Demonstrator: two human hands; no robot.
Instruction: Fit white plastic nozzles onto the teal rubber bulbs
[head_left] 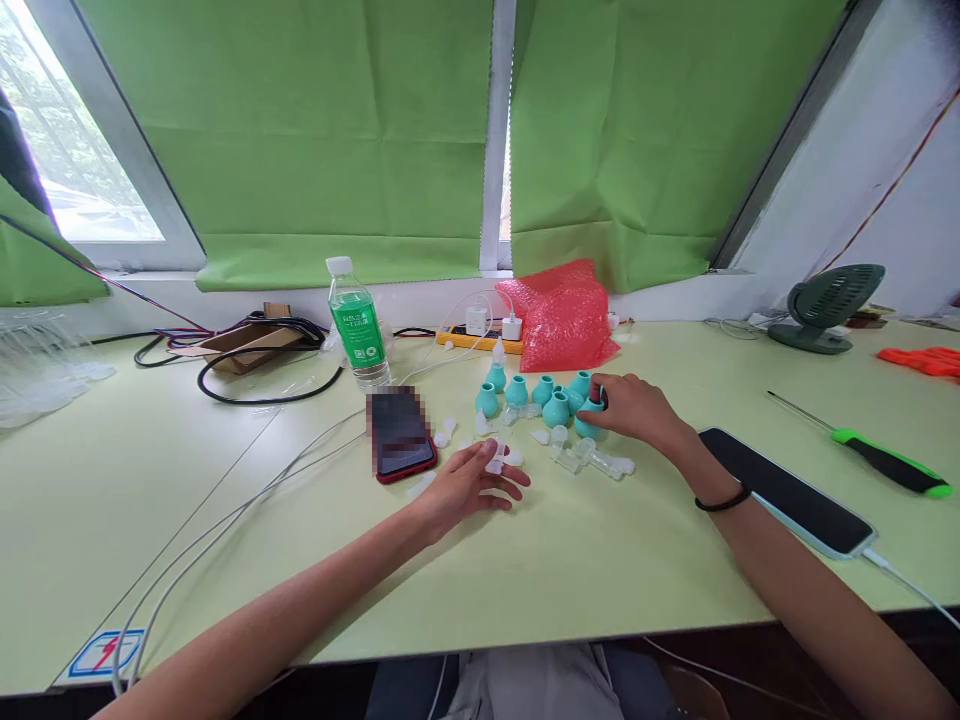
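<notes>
My left hand [471,484] holds a small clear plastic piece [495,458] between thumb and index finger, its other fingers spread. On the right, my right hand [628,408] has thumb and fingers around a teal bulb [589,424] at the right end of a cluster. Several more teal bulbs, such as one at the left [487,401], stand upright on the table with their openings up. One bulb at the back [496,376] carries a translucent tip. Clear plastic connectors [581,456] and small white tips [482,425] lie in front of and among the bulbs.
A phone [399,432] lies left of my left hand, a bottle [358,325] behind it. Another phone [784,490] lies by my right forearm, near a screwdriver [877,452]. A red bubble-wrap bag [562,318], power strip [480,341], cables, and fan [825,305] are farther back.
</notes>
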